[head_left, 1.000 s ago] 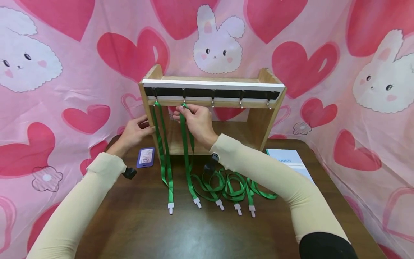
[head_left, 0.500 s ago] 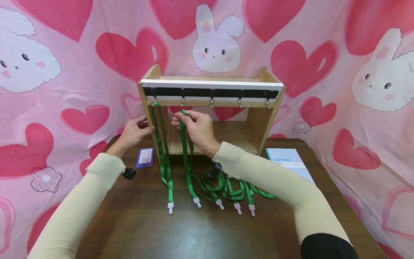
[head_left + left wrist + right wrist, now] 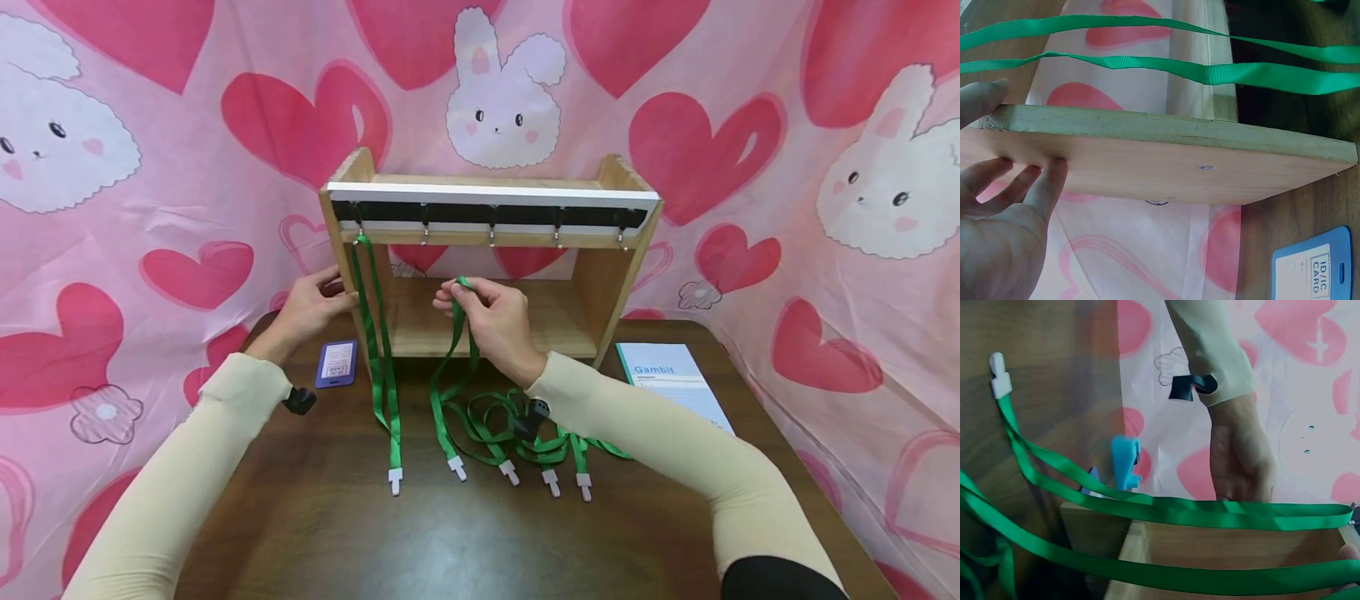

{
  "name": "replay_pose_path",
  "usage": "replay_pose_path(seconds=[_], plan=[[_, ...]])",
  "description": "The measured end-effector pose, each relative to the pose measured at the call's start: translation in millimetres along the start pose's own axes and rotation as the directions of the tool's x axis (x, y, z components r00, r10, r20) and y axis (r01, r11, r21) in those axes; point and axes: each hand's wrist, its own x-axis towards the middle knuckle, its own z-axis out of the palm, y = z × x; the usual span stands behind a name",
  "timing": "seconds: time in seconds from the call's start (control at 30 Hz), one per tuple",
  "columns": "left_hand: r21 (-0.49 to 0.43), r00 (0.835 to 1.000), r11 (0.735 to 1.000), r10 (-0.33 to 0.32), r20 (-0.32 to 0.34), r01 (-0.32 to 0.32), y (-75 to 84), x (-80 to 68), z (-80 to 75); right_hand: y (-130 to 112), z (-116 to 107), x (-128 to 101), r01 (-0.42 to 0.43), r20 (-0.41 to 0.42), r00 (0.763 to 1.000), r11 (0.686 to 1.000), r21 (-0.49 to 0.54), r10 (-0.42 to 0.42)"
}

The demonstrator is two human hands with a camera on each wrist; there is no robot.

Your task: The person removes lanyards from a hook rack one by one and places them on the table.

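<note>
Two hands work at a small wooden shelf rack (image 3: 600, 275) with a black hook rail (image 3: 491, 217), standing on the dark brown worktop (image 3: 450, 542). Left hand (image 3: 311, 304) grips the rack's left side panel, thumb on its front edge, fingers pressed flat on its outer face. Right hand (image 3: 491, 321) pinches the looped top of a green ribbon lanyard (image 3: 450, 367) in front of the rack's lower shelf, below the rail. One green lanyard (image 3: 378, 333) hangs from the rail's leftmost hook. Purple card holder (image 3: 337, 363) lies left of the rack's foot.
</note>
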Motion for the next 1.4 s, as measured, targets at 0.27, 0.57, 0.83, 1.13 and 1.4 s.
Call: replay_pose_path(seconds=[0.27, 0.57, 0.83, 1.13, 1.4], plan=[[0.014, 1.000, 1.000, -0.021, 0.002, 0.021, -0.1, -0.5, -0.7, 4, -13, -28, -0.025, 0.030, 0.999, 1.000, 0.016, 0.024], [0.043, 0.999, 0.998, -0.036, 0.009, 0.036, 2.0, 1.0, -1.8, 3, -7, -64, -0.098, 0.096, 0.991, 0.994, 0.048, 0.093], [0.052, 0.999, 0.998, -0.046, -0.002, 0.046, 1.2, -0.6, -1.7, 12, 1, -85, -0.260, 0.117, 0.961, 0.963, 0.073, 0.250], [0.059, 0.999, 0.998, -0.038, 0.003, 0.037, 1.3, -1.3, -1.4, 31, 8, -88, -0.352, 0.093, 0.936, 0.917, 0.188, 0.341], [0.072, 0.999, 0.997, -0.036, 0.008, 0.035, 1.3, -0.1, -1.8, 66, 21, -92, -0.405, 0.079, 0.914, 0.886, 0.226, 0.398]])
